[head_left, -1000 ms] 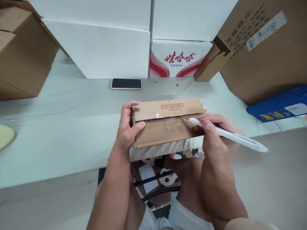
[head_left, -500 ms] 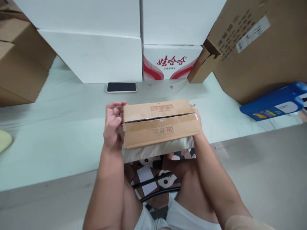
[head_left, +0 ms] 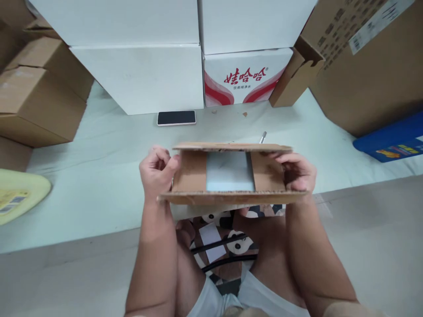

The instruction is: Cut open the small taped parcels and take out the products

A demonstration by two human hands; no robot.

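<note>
A brown cardboard box [head_left: 228, 198] is before me at the table's front edge, its two long top flaps standing up. Between its short inner flaps shows a pale, smooth bluish patch; I cannot tell whether this is something inside or the table below. My left hand [head_left: 156, 172] is closed at the box's left end, thumb against the cardboard. At the right end my right hand [head_left: 300, 172] has its fingers bent around the cardboard, some of them hidden by the flaps. Just behind the box, the end of a pen-like silver thing [head_left: 263, 137] sticks out.
A phone [head_left: 176, 118] lies in front of stacked white boxes [head_left: 142, 79] and a red-printed carton [head_left: 246, 81]. Brown boxes [head_left: 49, 105] stand left, with a yellow bottle [head_left: 23, 196] nearer. On the right are a large brown carton [head_left: 370, 79] and a blue bottle [head_left: 393, 138].
The long top flaps, nearly closed before, now stand up and the box's inside shows. My right hand has moved right and up to the flap edge. The silver pen-like thing has come into view.
</note>
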